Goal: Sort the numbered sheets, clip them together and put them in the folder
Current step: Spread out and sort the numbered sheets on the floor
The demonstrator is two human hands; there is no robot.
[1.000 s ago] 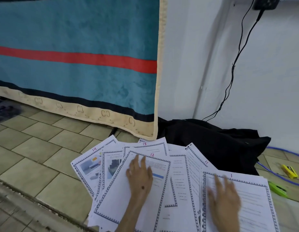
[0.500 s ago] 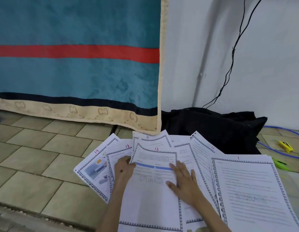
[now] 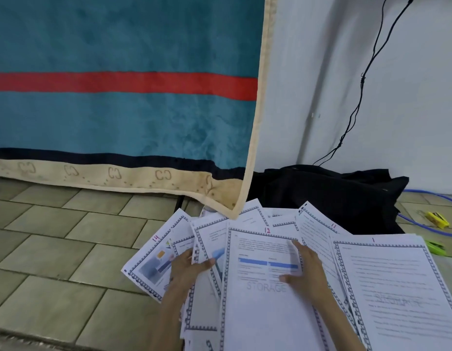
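White sheet 12 (image 3: 260,287) is the landmark: the right hand (image 3: 304,272) has come from sheet 1 (image 3: 397,287) onto its right edge, fingers flat. The left hand (image 3: 187,269), just left, now pinches the neighbouring sheet (image 3: 207,239). Sorting continues.

Soft, even light fills the scene, fairly bright, with no glare. The white wall (image 3: 410,97) far right carries faint grey vertical shadows. Wide-angle bending curves the blanket (image 3: 118,110) edge and the floor (image 3: 55,249) tiles toward the frame borders. Print on the sheets (image 3: 265,287) is smeared and unreadable, and both hands look slightly soft.
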